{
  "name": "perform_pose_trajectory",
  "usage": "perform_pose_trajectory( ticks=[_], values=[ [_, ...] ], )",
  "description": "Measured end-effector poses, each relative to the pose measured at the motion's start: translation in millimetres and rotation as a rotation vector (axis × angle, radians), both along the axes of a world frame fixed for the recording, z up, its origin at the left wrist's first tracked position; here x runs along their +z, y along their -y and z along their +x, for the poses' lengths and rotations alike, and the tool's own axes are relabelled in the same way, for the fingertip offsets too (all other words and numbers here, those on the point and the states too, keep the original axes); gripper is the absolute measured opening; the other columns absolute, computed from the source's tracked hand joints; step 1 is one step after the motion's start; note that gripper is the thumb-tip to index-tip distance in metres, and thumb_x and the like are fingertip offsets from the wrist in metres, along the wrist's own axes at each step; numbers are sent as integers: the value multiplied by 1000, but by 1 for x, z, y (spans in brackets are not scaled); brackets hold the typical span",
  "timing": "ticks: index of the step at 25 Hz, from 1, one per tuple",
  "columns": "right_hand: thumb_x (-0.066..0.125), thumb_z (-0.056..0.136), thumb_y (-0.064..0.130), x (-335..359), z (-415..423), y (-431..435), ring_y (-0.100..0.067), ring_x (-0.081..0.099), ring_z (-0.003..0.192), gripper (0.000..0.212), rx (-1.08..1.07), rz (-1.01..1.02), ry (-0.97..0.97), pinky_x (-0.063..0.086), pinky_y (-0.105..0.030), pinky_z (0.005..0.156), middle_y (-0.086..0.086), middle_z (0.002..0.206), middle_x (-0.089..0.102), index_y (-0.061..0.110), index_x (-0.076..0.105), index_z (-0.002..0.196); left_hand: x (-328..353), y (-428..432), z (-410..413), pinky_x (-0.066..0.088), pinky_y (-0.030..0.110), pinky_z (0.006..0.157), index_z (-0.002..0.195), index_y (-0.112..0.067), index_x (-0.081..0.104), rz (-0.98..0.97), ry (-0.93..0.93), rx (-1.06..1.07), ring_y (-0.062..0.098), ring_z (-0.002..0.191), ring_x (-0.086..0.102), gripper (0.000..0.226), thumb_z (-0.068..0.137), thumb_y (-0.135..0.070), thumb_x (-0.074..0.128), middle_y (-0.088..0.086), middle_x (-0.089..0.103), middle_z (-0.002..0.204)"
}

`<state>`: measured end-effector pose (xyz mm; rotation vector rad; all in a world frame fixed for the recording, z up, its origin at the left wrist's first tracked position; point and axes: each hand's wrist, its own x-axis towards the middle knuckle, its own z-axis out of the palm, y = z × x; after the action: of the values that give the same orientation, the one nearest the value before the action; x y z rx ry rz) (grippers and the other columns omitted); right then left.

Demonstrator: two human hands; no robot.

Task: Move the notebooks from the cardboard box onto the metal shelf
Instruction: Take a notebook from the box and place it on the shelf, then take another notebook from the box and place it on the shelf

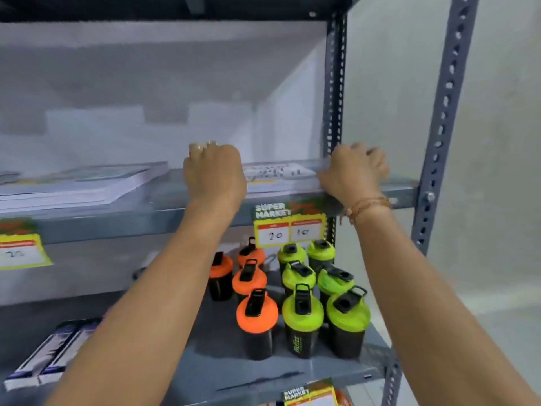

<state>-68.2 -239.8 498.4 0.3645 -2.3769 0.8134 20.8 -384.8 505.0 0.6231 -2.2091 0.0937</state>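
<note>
A flat stack of notebooks [279, 174] lies on the grey metal shelf [164, 212] at its right end. My left hand [215, 171] rests curled against the stack's left side, and my right hand [352, 171] is curled at its right side by the upright post. Whether the fingers grip the stack or only touch it is blurred. Another stack of notebooks [85, 186] lies on the same shelf to the left. The cardboard box is out of view.
Perforated grey uprights [445, 118] frame the shelf's right side. The shelf below carries several orange-lidded bottles [254, 312], several green-lidded bottles [304, 315] and flat boxes [49, 356]. Price tags [288, 227] hang from the shelf edge. A pale wall stands to the right.
</note>
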Motion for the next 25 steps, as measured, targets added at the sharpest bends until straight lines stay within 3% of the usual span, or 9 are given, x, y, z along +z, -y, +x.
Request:
perform_pose_trajectory(
  ticks=[3,5,8,11,13,15,19,22,25],
  values=[
    [54,90,5,-66,18,-48,-36,50,108,25,39,-406,-660,40,-40,94,-20,117,62,-2,62,113,-39,-72,-19,44,40,84,109,-9,67,-234,-362,-379,36,99,57,30,81,-1,59,15,68,107],
    [51,93,7,-151,23,-99,-30,49,113,25,-113,-562,-764,40,-31,102,-22,118,56,-5,60,113,-100,-143,-32,46,39,82,108,-8,68,-228,-393,-770,34,89,63,31,82,0,54,14,70,100],
    [48,92,14,-308,23,-197,-37,37,129,37,-569,-808,-275,26,-36,114,-25,134,43,-5,50,123,-224,-257,-47,56,36,77,106,-8,69,207,106,-1249,33,87,66,40,84,-19,37,13,70,99],
    [55,90,14,-450,54,-274,-42,31,133,42,-1021,-736,309,19,-42,110,-27,143,38,-4,50,128,-363,-350,-45,53,37,85,112,-12,67,561,964,-1241,32,104,62,61,78,-35,21,15,67,113],
    [59,90,18,-531,84,-311,-42,25,136,49,-1189,-670,675,19,-45,111,-24,149,30,-1,45,133,-462,-392,-42,49,39,94,114,-5,64,379,1390,-1169,34,113,57,40,86,-17,37,20,63,121],
    [60,88,33,-580,110,-329,-40,19,138,64,-1317,-726,980,18,-49,113,-20,153,21,3,34,139,-539,-402,-39,45,39,101,122,2,53,122,1632,-1020,33,122,52,34,89,-6,48,21,55,130],
    [60,82,52,-635,145,-353,-37,26,132,88,-1452,-831,1264,30,-49,109,-20,146,26,0,21,142,-624,-414,-30,35,37,109,141,1,23,103,1614,-897,30,132,39,58,92,-14,50,18,36,145],
    [59,84,51,-648,158,-358,-38,33,127,79,-1400,-835,1241,37,-48,103,-21,140,35,0,31,137,-636,-420,-36,39,40,103,134,-4,33,220,1410,-869,33,125,45,50,90,-13,54,15,44,136],
    [59,87,43,-649,160,-361,-39,35,126,66,-1401,-852,1215,38,-47,102,-21,137,38,-1,39,131,-633,-426,-42,39,46,99,129,-8,38,246,1440,-785,35,121,48,50,86,-14,61,14,49,131]
  ],
)
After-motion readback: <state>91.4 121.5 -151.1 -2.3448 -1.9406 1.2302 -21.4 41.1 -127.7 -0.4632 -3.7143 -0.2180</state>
